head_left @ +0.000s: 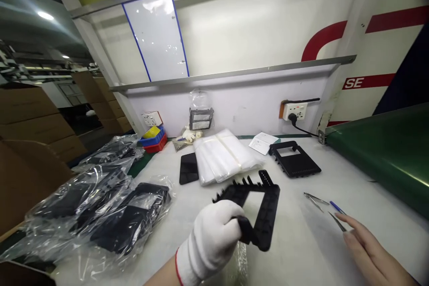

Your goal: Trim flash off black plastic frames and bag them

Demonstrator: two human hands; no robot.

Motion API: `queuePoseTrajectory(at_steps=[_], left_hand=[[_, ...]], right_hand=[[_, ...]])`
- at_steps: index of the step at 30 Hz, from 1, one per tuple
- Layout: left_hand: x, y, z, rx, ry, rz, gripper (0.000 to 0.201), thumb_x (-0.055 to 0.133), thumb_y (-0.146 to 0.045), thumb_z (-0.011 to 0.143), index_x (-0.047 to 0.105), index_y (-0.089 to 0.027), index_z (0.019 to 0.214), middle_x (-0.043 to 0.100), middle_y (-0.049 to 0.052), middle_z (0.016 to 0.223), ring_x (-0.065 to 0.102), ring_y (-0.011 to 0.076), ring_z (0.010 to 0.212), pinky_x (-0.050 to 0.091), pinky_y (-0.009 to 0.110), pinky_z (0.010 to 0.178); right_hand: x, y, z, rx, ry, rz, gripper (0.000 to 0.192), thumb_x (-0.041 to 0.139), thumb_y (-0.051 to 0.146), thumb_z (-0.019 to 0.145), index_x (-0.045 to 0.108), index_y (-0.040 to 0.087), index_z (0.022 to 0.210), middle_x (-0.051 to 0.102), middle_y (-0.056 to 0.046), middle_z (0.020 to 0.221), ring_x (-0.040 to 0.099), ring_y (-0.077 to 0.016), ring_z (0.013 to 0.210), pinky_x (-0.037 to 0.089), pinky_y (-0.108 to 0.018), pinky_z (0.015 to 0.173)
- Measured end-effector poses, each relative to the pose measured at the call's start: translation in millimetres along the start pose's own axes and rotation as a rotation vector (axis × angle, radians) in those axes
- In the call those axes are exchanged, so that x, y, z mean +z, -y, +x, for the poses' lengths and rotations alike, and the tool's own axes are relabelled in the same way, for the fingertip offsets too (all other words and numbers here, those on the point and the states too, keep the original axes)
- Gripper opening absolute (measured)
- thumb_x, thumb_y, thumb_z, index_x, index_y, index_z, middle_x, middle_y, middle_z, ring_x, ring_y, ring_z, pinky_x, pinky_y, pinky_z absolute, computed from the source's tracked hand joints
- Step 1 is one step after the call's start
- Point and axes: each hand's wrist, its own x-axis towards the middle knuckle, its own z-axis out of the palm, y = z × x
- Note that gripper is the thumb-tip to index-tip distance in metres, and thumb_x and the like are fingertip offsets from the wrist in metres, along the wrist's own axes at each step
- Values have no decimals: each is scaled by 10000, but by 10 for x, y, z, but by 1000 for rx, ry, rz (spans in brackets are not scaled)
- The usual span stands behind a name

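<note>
In a white knit glove with a red cuff, my left hand (214, 237) grips a black plastic frame panel (270, 214) by its lower left edge. The panel is tilted above the table, with a rectangular opening and a row of tabs along its upper side. My bare right hand (365, 246) is at the lower right, fingers closed around a thin pointed metal tool (337, 222) whose grip end is hidden. Just beyond its fingertips lie metal tweezers (315, 200) and a slim blue item (336, 207), perhaps a pen.
Bagged black panels (130, 214) pile up on the left beside a cardboard box (30, 178). Behind the held panel are clear plastic bags (228, 154), a dark flat rectangle (189, 168) and another black panel (295, 159). A green surface (385, 152) borders the right; small bins (154, 140) stand at the back.
</note>
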Motion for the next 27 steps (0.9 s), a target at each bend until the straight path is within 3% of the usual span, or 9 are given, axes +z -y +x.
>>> queuePoseTrajectory(at_steps=[2, 4, 6, 8, 10, 15, 20, 23, 27], left_hand=[[131, 65, 24, 222, 63, 341, 187, 430, -85, 811, 503, -188, 672, 539, 11, 663, 489, 137, 604, 377, 255, 530], [277, 119, 41, 324, 162, 510, 144, 503, -135, 795, 486, -187, 662, 517, 0, 640, 466, 145, 597, 403, 294, 597], [375, 125, 55, 242, 276, 458, 209, 614, -363, 749, 509, -188, 704, 529, -2, 680, 488, 164, 665, 419, 393, 771], [406, 84, 86, 77, 336, 324, 501, 672, -624, 573, 546, -187, 784, 553, 9, 762, 509, 197, 758, 368, 462, 892], [402, 28, 146, -34, 355, 239, 636, 715, -652, 464, 572, -192, 879, 569, 23, 865, 514, 224, 832, 384, 441, 883], [504, 2, 327, 10, 564, 167, 198, 689, -366, 681, 634, -197, 768, 609, 28, 1028, 571, 235, 921, 458, 349, 784], [716, 88, 328, 11, 470, 147, 233, 618, -385, 764, 622, -151, 759, 626, 63, 1076, 597, 240, 922, 484, 375, 807], [756, 137, 287, 78, 406, 107, 205, 640, -352, 748, 611, -151, 773, 583, 76, 1177, 559, 255, 1000, 460, 397, 877], [746, 180, 264, 122, 412, 68, 109, 586, -251, 779, 596, -154, 829, 548, 83, 1232, 521, 256, 1073, 422, 413, 944]], right_hand=[[-59, 80, 22, 111, 118, 103, 391, 346, 498, 856, 560, 239, 1057, 662, -64, 1047, 618, -251, 982, 523, -315, 731], [-130, 199, 55, 171, 209, 153, 419, 351, 544, 835, 569, 233, 1010, 661, -67, 1029, 619, -256, 964, 517, -323, 734], [-184, 352, 83, 149, 280, 163, 402, 353, 537, 837, 566, 242, 1009, 659, -58, 1014, 618, -247, 944, 506, -322, 730], [-192, 528, 100, 78, 326, 140, 356, 335, 489, 864, 571, 259, 996, 651, -43, 1033, 610, -232, 943, 489, -324, 740], [-140, 706, 104, -30, 369, 79, 310, 317, 420, 888, 575, 258, 944, 652, -31, 993, 613, -213, 888, 473, -315, 705], [177, 955, 54, -289, 362, -119, 258, 318, 264, 897, 510, 215, 732, 585, -3, 711, 568, -162, 662, 383, -261, 550], [382, 867, -20, -391, 216, -161, 224, 339, 231, 896, 548, 221, 815, 558, 22, 661, 537, -132, 550, 320, -235, 465], [398, 804, -24, -370, 165, -191, 214, 351, 243, 899, 555, 223, 836, 559, 30, 657, 533, -127, 540, 305, -228, 448], [384, 781, 4, -308, 158, -242, 220, 360, 274, 899, 559, 232, 817, 542, 42, 633, 516, -122, 514, 290, -225, 438]])
